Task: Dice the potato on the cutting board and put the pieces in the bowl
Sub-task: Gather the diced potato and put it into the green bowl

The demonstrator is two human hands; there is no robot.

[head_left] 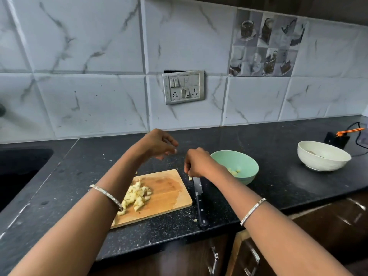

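Note:
A pile of diced potato (pixel 137 196) lies on the left half of the wooden cutting board (pixel 169 198). The green bowl (pixel 249 162) stands right of the board with a few potato pieces (pixel 234 171) inside. My left hand (pixel 159 144) hovers beyond the board's far edge, fingers loosely curled and holding nothing. My right hand (pixel 197 164) points down between board and bowl, its fingertips pinching a small potato piece (pixel 190 178) just above the counter. The knife (pixel 200 202) lies on the counter along the board's right edge, blade toward the wall.
A white bowl (pixel 322 156) sits far right on the black counter (pixel 278 176). Behind it, an orange tool (pixel 349 131) rests on a black box with a cable. A dark sink (pixel 20 166) is at the left. Small potato scraps dot the counter near the knife handle.

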